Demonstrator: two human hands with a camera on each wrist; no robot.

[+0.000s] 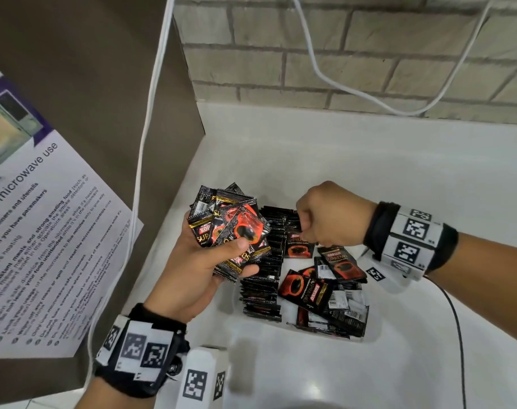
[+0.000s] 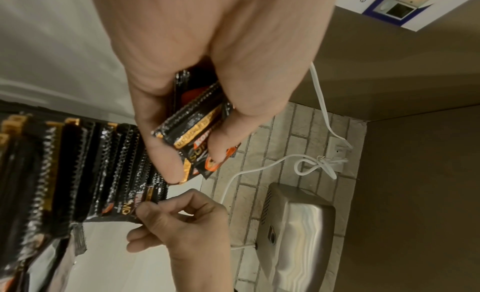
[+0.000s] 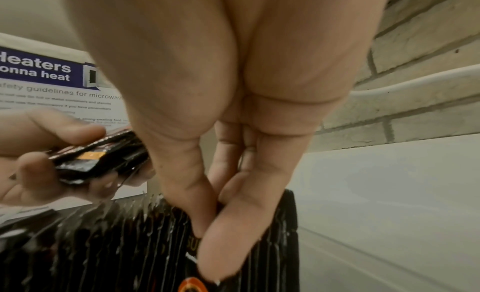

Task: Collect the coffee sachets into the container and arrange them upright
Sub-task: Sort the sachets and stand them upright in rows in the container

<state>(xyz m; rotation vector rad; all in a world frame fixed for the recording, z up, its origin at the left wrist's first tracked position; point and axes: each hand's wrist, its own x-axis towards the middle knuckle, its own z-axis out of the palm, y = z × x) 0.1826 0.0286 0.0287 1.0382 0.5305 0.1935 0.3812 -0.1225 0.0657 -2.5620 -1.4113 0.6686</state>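
Note:
My left hand (image 1: 199,268) holds a fanned bundle of black-and-red coffee sachets (image 1: 233,228) above the left end of a clear container (image 1: 369,335), thumb pressed on the top one. The wrist view shows the same bundle (image 2: 197,122) between thumb and fingers. Inside the container a row of sachets (image 1: 264,278) stands upright on edge. Others lie flat in a loose heap (image 1: 331,290) on its right side. My right hand (image 1: 325,221) reaches down at the far end of the row and pinches the top edge of one sachet (image 1: 299,246) between thumb and forefinger (image 3: 207,245).
A microwave safety poster (image 1: 44,231) hangs on the brown panel at the left, and white cables (image 1: 142,157) run down beside it. A brick wall (image 1: 340,54) backs the white counter (image 1: 369,172). A white tagged box (image 1: 204,379) sits near my left wrist. A steel appliance (image 2: 293,235) is mounted on the wall.

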